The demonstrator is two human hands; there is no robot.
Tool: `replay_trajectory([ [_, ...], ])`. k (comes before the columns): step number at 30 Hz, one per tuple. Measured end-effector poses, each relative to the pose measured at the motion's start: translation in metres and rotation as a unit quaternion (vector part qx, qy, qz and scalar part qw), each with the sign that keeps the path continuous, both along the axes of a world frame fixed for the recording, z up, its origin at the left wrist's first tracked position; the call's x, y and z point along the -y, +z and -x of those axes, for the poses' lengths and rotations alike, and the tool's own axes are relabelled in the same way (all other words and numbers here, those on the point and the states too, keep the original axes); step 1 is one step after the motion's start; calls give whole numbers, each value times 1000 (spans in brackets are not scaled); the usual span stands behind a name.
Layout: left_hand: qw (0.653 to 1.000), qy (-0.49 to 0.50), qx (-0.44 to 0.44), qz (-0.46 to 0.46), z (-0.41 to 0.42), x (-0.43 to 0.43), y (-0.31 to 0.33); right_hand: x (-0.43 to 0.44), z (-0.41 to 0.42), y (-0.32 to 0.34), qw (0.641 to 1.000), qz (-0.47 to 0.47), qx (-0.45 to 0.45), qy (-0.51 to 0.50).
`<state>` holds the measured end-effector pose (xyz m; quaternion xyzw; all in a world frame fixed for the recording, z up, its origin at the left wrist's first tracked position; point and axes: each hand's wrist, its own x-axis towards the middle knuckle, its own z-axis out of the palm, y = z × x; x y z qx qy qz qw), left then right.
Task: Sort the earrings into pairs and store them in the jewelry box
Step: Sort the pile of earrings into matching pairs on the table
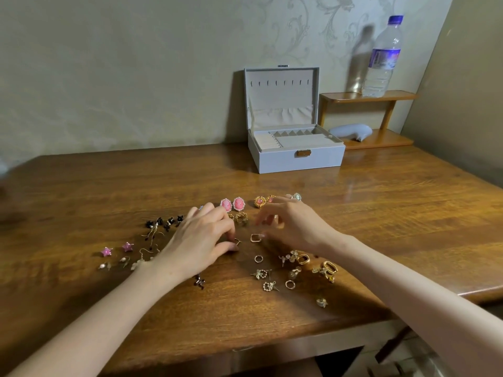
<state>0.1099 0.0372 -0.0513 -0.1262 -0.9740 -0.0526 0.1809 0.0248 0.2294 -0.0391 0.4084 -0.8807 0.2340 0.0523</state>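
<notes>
Many earrings lie spread over the wooden table [381, 213]. A pair of pink oval studs [232, 204] sits behind my hands, with gold studs [260, 201] to their right. Pink stars [117, 249] and black drop earrings [166, 223] lie at the left. My left hand [201, 240] pinches a small gold hoop [237, 242] against the table. My right hand [291, 227] hovers with curled fingers, a fingertip touching a squarish gold hoop [255, 238]. The grey jewelry box [296, 159] stands open at the back, its beige compartments visible.
A small wooden shelf [367, 96] at the back right carries a water bottle [382, 55] and a grey object [351, 131] below. Several small hoops and flower earrings [294, 270] lie near the table's front edge. A patterned wall runs behind.
</notes>
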Motion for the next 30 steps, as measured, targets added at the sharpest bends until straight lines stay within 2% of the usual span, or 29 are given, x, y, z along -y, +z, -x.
replay_trajectory([
  [5,999,-8,33,6,0,9,6,-1,-5,-3,999,-22,-27,18],
  [13,999,12,-11,32,10,-2,1,19,-9,-4,999,-14,-32,11],
  [30,999,18,-15,35,10,0,3,18,-13,1,999,7,-45,19],
])
